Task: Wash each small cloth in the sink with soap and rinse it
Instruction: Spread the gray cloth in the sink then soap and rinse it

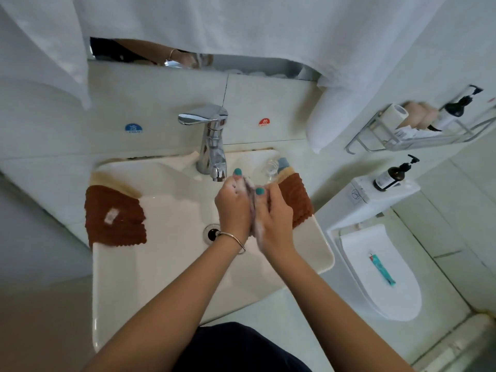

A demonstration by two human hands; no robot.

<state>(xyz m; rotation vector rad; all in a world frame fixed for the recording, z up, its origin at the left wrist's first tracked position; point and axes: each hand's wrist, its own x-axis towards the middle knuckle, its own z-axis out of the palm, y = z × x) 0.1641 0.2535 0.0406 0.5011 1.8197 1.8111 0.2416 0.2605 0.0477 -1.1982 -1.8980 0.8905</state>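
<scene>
Both my hands are over the sink [308,253], palms together, and the small cloth [251,204] is sandwiched between them, sudsy and greyish. My left hand [233,208] grips it from one side, my right hand [273,213] from the other, fingers curled round it on both. The cloth's long axis runs away from me, from my wrists toward the faucet [212,146], and its far end sits just below and beside the spout. No water is running that I can see, so by my reckoning I'm lathering now, and the rinse means lifting that far end under the spout; the left hand sits nearer the spout, though the lever is well beyond both. Counting cloths: one in my grip, one brown cloth [115,214] draped over the left rim, another brown cloth [296,197] on the right rim behind my hands. Further back, one clear bottle [269,167] lies beside the faucet.
</scene>
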